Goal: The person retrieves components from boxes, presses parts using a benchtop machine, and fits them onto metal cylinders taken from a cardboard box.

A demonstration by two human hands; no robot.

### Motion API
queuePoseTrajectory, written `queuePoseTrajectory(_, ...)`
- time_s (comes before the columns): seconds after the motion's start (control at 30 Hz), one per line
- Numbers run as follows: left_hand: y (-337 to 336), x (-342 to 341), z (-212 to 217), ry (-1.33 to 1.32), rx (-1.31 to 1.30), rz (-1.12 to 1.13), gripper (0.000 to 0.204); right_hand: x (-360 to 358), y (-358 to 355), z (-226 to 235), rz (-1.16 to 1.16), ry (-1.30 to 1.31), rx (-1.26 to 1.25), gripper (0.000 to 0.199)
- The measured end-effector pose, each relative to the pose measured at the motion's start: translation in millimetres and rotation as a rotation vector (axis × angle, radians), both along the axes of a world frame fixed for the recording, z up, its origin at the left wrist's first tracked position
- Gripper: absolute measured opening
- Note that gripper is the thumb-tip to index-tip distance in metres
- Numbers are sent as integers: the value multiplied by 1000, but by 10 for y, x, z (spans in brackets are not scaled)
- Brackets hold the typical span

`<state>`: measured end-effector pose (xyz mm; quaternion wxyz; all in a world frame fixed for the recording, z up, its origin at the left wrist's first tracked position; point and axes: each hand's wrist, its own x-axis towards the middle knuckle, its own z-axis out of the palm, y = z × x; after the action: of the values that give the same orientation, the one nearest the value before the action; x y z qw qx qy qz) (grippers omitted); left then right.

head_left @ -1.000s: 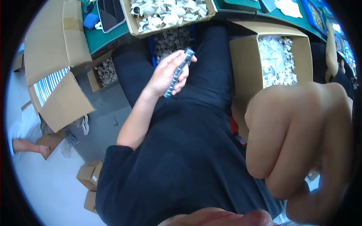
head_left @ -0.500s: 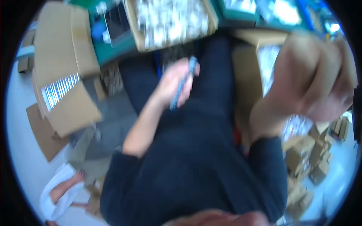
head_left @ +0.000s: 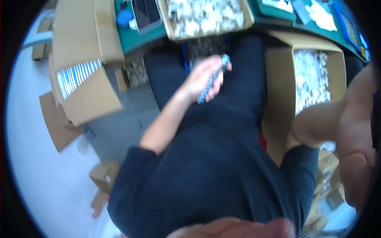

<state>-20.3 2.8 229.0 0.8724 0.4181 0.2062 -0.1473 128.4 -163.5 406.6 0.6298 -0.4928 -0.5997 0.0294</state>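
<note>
My left hand (head_left: pixel 204 75) is closed around a slim, speckled blue-grey rod (head_left: pixel 205 94), held tilted above my lap. What kind of thing the rod is I cannot make out. My right hand (head_left: pixel 357 135) is raised very close to the camera at the right edge, partly cut off; its fingers are too blurred and cropped to read. Beyond the left hand stands a shallow cardboard box (head_left: pixel 171 32) full of small white-grey pieces. Nearest the right forearm is a taller cardboard box (head_left: pixel 278 89) with similar small whitish pieces.
At the left, an open carton (head_left: pixel 93 97) holds a row of blue-and-white striped edges. A dark flat device with a pale frame (head_left: pixel 147 16) lies on the green table (head_left: pixel 139 41). Small cardboard boxes (head_left: pixel 105 174) stand on the floor, with more at the lower right.
The view has shifted, so the surroundings sit further right. My right hand has moved to the right edge and is more cut off. The left hand still holds the rod.
</note>
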Motion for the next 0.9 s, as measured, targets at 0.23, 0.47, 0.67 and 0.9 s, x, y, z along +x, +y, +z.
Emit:
queuePoseTrajectory(0.23,8,-109,-34,-32,-40,26,35,292,-670,-136,-154,-178,-2,31)
queuePoseTrajectory(0.47,4,-57,-98,-44,-25,34,35,274,-571,-86,-45,-166,0,33)
queuePoseTrajectory(0.67,13,-14,-111,-46,22,6,37,391,-858,-113,-88,-296,68,34)
queuePoseTrajectory(0.9,-52,-6,-106,-48,-25,38,39,368,-918,-105,-117,-249,47,36)
